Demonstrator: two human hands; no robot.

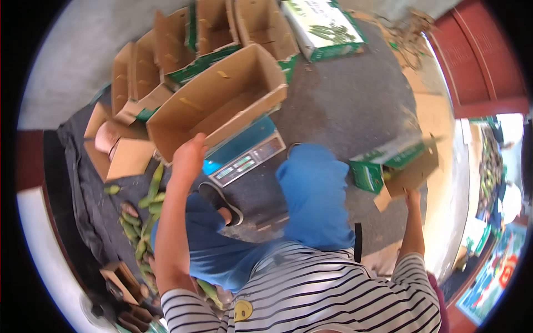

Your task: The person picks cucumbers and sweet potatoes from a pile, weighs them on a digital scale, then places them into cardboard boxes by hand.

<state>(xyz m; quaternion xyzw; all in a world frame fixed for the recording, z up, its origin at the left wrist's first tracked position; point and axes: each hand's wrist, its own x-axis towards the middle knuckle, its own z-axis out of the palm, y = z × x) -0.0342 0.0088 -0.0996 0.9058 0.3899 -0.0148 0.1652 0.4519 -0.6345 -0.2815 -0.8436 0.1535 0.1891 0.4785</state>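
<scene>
A long open cardboard box point(222, 114) sits tilted over a digital scale point(248, 162) with a blue pan and a lit display. My left hand point(190, 155) is closed on the near rim of this box. Off to the right, my right hand point(412, 198) grips the edge of a green carton point(368, 173), whose brown cardboard flap point(411, 172) stands open. A little of something yellow-green shows inside the carton; most of its inside is hidden. My fingertips on the right are hidden behind the flap.
Several open cardboard boxes point(215, 25) stand along the wall. Next to them is a closed printed carton point(322, 28). Long green vegetables point(155, 191) lie on the dark ground sheet point(338, 91) at the left. A small open box point(130, 158) holds a pinkish thing.
</scene>
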